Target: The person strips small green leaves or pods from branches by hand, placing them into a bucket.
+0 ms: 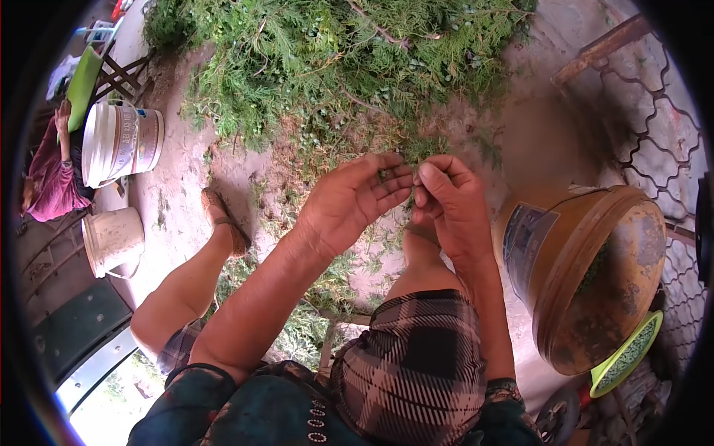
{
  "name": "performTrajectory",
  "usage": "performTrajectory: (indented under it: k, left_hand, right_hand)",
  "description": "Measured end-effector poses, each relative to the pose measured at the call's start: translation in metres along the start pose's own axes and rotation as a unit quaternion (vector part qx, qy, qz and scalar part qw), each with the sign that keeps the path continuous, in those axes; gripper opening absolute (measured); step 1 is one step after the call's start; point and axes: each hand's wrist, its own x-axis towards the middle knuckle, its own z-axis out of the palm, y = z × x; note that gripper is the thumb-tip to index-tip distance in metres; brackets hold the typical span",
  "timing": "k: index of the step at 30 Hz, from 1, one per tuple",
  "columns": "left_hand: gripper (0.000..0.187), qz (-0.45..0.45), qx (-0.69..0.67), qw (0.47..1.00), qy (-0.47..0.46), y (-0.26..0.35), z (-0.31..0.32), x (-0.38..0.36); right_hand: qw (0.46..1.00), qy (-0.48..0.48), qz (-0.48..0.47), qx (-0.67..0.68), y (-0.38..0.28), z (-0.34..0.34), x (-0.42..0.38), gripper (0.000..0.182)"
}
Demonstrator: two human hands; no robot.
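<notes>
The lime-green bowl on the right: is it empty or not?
Not empty: small green berries show inside the lime-green bowl; their depth cannot be told.

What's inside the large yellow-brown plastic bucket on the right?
Inside the bucket, its stained inner wall and a strip of green material show; the near rim hides the rest.

Single head-worn view: wide, fisheye-curved, dark rounded border at frame edges. Looks forward and steeply down over the wearer's plaid lap [416, 346], lower centre. Left hand [348, 199] and right hand [452, 192] close to lens, mid-frame; green branches [335, 56] farther off, upper centre.
</notes>
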Motion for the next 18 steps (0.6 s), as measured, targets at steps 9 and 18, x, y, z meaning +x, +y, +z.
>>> performTrajectory:
  k: [9,18]
  left_hand:
    - [0.019,0.195,0.534,0.817,0.093,-0.022,0.011,-0.004]
    - [0.008,0.341,0.542,0.765,0.064,-0.037,0.002,0.013]
  right_hand:
    - [0.99,0.04,0.017,-0.131,0.009,-0.01,0.007,0.021]
    - [0.981,-0.092,0.153,0.07,0.022,-0.022,0.015,0.022]
